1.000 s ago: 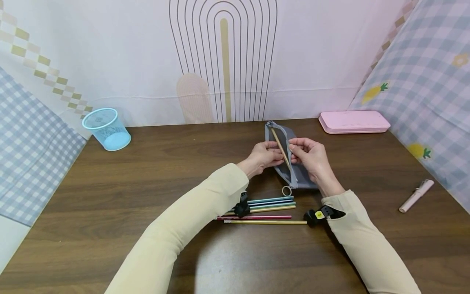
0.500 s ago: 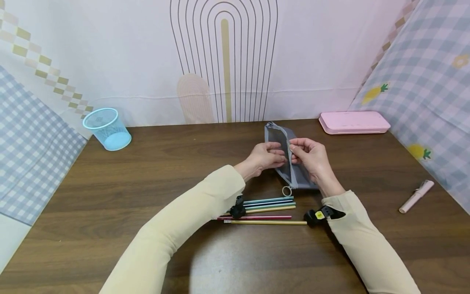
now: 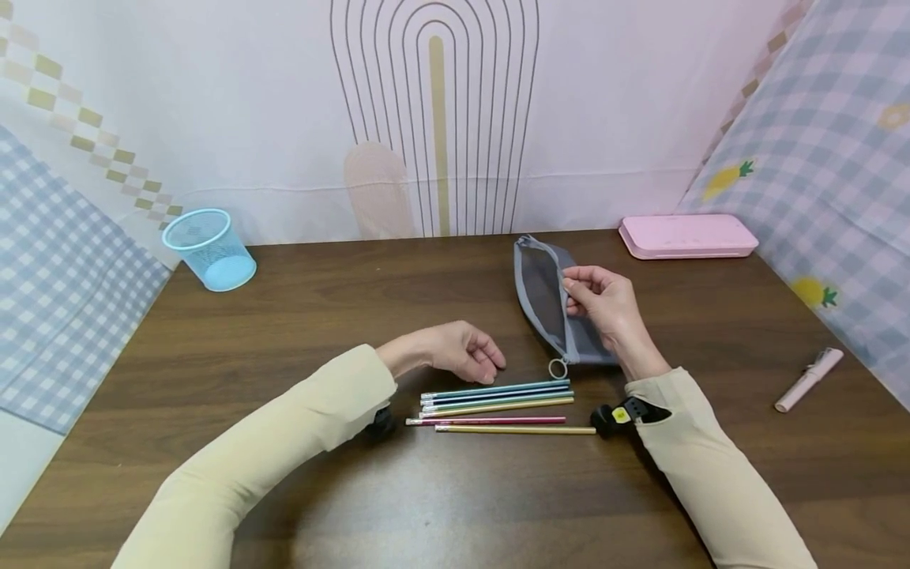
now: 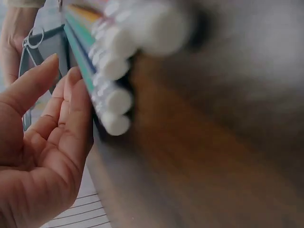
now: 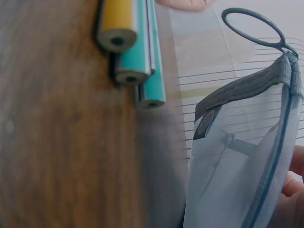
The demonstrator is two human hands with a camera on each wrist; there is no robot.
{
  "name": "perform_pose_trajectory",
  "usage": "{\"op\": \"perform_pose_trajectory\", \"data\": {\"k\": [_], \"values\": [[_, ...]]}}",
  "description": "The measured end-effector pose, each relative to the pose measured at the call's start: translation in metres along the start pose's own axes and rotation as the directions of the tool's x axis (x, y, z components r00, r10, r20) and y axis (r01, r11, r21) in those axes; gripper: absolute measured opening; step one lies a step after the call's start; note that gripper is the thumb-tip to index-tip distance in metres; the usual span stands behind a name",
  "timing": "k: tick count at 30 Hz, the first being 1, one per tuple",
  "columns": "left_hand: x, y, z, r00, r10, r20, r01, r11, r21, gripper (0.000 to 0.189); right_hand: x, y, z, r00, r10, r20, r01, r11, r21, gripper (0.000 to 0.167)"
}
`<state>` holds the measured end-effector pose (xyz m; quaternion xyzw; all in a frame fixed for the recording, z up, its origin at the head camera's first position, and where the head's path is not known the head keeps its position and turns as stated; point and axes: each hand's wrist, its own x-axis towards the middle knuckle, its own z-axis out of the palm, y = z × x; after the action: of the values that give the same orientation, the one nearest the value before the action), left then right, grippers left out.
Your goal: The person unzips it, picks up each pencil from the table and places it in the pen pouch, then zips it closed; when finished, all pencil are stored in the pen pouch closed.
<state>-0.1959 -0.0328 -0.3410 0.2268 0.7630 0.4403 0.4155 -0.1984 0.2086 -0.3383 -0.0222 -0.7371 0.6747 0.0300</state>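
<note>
A grey mesh zip pouch [image 3: 543, 288] stands with its mouth spread near the back of the table. My right hand [image 3: 607, 304] pinches its right-hand edge; fingertips of that hand show behind the mesh in the right wrist view. From the zip end hangs a metal ring [image 5: 251, 26]. Just in front of the pouch lies a row of pencils: teal and dark ones, a gold pencil [image 3: 536, 403], a red pencil [image 3: 498, 420] and another gold pencil [image 3: 515, 430] nearest me. Over their far side hovers my left hand [image 3: 458, 352], fingers loosely bent, holding nothing. White erasers [image 4: 116, 99] point left.
A light-blue mesh pen cup [image 3: 213, 249] stands at the back left. At the back right lies a pink case [image 3: 688, 237], with a pale pink pen [image 3: 808, 379] nearer the right edge. A patterned cloth [image 3: 284, 118] hangs behind the wooden table [image 3: 320, 300].
A gold pencil in my left hand slid down into the pouch and out of sight. That hand then drew left and nearer, over the pencils. My right hand stays on the pouch edge.
</note>
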Motion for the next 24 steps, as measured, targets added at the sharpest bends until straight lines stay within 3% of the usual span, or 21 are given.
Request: {"op": "perform_pose_trajectory", "data": {"k": [8,24], "values": [[-0.010,-0.003,0.009,0.997,0.062,-0.038,-0.051,0.968,0.247,0.024,0.000,0.000,0.000,1.000,0.000,0.000,0.000,1.000,0.008,0.025],[-0.012,-0.004,0.012,0.988,0.128,-0.088,-0.078,0.899,0.431,0.015,-0.001,0.000,0.000,1.000,-0.002,-0.002,0.002,1.000,0.008,0.022]]}}
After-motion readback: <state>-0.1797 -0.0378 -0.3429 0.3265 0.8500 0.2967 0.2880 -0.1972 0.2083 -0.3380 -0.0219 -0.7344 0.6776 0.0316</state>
